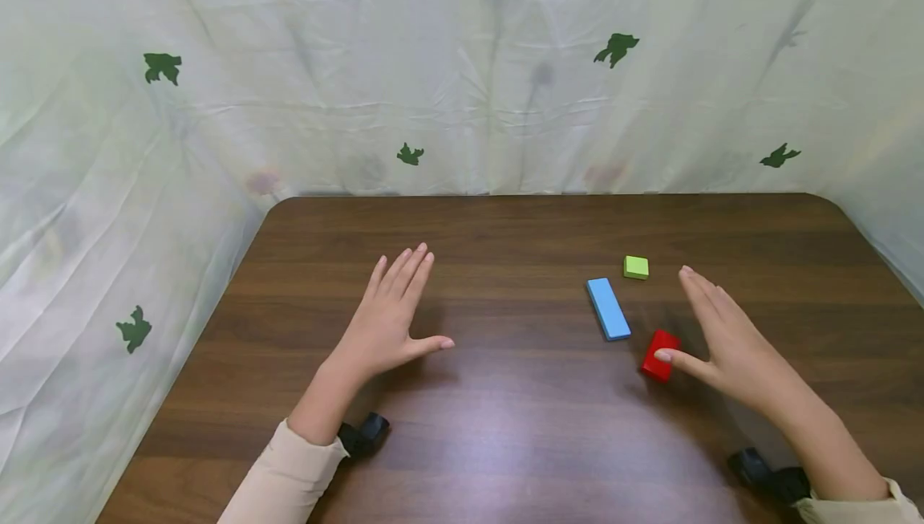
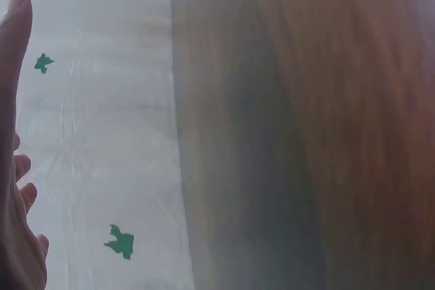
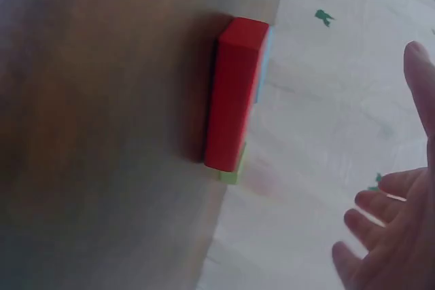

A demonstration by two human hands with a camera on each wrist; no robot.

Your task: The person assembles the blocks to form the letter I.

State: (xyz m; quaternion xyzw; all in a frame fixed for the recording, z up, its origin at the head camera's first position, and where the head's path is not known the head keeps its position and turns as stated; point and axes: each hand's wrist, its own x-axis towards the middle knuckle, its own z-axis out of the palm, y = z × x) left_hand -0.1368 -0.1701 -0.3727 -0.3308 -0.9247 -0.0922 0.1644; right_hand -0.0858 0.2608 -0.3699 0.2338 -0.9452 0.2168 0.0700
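Note:
Three blocks lie on the right half of the wooden table. A red block [image 1: 658, 365] is nearest to my right hand [image 1: 739, 355], whose thumb partly covers it in the head view. Beyond it lies a long flat blue block [image 1: 609, 309], and farther back a small green block [image 1: 636, 267]. My right hand hovers with straight fingers and holds nothing; in the right wrist view the red block [image 3: 236, 96] stands apart from it, hiding most of the blue and green ones. Over the table's left half, my left hand [image 1: 386, 319] is spread, thumb out, holding nothing.
The brown wooden table [image 1: 505, 243] has rounded far corners. Behind it and at the sides hangs a pale curtain [image 1: 462, 67] with dark green leaf-like patches. A black wrist strap with a small device [image 1: 368, 433] sits on the left wrist, and a similar one [image 1: 768, 476] on the right.

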